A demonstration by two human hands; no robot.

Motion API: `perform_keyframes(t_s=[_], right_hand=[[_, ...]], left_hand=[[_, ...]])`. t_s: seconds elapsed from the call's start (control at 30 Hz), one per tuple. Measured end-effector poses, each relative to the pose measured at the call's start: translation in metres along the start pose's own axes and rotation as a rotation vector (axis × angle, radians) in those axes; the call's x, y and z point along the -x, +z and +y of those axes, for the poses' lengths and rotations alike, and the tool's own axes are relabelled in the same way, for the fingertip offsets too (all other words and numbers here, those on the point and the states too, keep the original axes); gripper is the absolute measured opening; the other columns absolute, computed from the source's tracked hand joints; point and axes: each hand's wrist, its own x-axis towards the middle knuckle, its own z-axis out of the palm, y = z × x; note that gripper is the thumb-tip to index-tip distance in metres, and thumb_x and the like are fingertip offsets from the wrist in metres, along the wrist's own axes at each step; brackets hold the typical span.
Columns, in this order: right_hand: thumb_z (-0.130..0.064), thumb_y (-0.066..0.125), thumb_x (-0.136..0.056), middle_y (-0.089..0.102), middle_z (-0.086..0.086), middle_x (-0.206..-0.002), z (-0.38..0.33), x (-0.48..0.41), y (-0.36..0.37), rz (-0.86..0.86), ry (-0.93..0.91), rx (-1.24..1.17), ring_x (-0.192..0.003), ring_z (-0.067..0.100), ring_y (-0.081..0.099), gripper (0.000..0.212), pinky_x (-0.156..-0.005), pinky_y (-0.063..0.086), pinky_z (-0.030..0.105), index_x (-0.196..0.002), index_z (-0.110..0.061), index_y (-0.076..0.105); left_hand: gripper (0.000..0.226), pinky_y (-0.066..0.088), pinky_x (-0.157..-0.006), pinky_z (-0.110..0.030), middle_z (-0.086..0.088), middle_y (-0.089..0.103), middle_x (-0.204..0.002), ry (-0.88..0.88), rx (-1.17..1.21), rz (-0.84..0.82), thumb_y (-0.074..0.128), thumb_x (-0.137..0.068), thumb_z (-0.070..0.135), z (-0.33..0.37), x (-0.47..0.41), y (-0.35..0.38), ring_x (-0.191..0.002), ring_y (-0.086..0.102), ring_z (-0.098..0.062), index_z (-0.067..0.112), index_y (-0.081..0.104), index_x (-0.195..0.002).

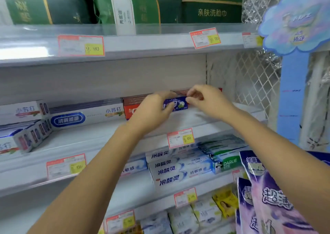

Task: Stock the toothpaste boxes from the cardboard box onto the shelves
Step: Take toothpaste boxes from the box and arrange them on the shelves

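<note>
**One blue box going in, bare shelf left beside it**

You are in the middle of placing a box. Your left hand [151,108] curls round the left end of a blue toothpaste box [178,105], with the thumb across its printed front. Your right hand [207,101] pinches the right end between thumb and fingertips. The box lies lengthwise on the middle shelf [205,117], its left end just beside the orange boxes [132,110]. It looks nearly seated and probably needs only squaring to the front edge.

White boxes [85,115] already fill the left part of this shelf, a few of them skewed. The shelf below holds white-and-blue boxes [178,169]. To the right of your hands the shelf runs bare up to the mesh side panel [250,83], so there seems to be room for more. The cardboard box is out of view, so you cannot tell how many are left to stock.

The toothpaste boxes are long, thin, glossy card with crisp edges. They should slide easily on the smooth white shelf, and the ends would likely dent under a hard pinch. The green packs [135,8] on the top shelf look soft and pillowy, and the purple packs [267,198] at lower right are shiny plastic film.
</note>
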Motion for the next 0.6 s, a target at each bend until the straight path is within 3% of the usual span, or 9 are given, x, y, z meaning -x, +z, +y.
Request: perform_keyframes(t_s=[0.1,0.2,0.33,0.47,0.6], right_hand=[[-0.038,0.066,-0.085,0.052,-0.006,-0.063,-0.039,0.062,0.01,0.122,0.017,-0.119,-0.057,0.008,0.045,0.029,-0.057,0.037,0.024,-0.076,-0.014,0.054],[-0.044,0.065,-0.085,0.039,-0.007,-0.051,-0.068,0.121,0.04,0.108,0.074,-0.147,-0.048,0.009,0.036,0.041,-0.051,0.032,0.029,-0.063,-0.016,0.043],[-0.041,0.065,-0.086,0.035,-0.006,-0.045,-0.083,0.194,0.111,-0.079,0.162,-0.101,-0.044,0.009,0.034,0.042,-0.049,0.029,0.028,-0.06,-0.018,0.042],[-0.043,0.065,-0.085,0.043,-0.003,-0.048,-0.083,0.269,0.184,-0.294,0.366,-0.088,-0.048,0.017,0.044,0.039,-0.052,0.036,0.032,-0.065,-0.015,0.048],[-0.027,0.069,-0.084,0.054,-0.001,-0.066,-0.067,0.344,0.249,-0.527,0.548,-0.106,-0.063,0.016,0.051,0.022,-0.06,0.036,0.027,-0.075,-0.013,0.055]], left_hand=[[0.018,0.046,-0.08,-0.022,0.003,0.067,-0.096,0.139,0.267,0.155,0.053,-0.094,0.027,0.015,0.068,-0.004,-0.088,0.059,-0.007,0.017,0.067,-0.092],[0.029,0.045,-0.068,-0.027,0.001,0.061,-0.074,0.139,0.41,0.119,0.052,-0.093,0.032,0.006,0.138,0.01,-0.072,0.058,-0.012,0.021,0.053,-0.067],[0.035,0.043,-0.062,-0.028,0.003,0.052,-0.063,0.054,0.507,-0.032,0.052,-0.092,0.036,-0.025,0.229,0.045,-0.062,0.054,-0.013,0.025,0.04,-0.062],[0.039,0.038,-0.061,-0.02,0.007,0.046,-0.059,-0.083,0.585,-0.222,0.052,-0.09,0.042,-0.059,0.317,0.088,-0.059,0.048,-0.006,0.025,0.038,-0.058],[0.031,0.049,-0.067,-0.033,0.002,0.056,-0.072,-0.247,0.663,-0.46,0.053,-0.085,0.048,-0.081,0.4,0.139,-0.071,0.057,-0.014,0.024,0.048,-0.066]])
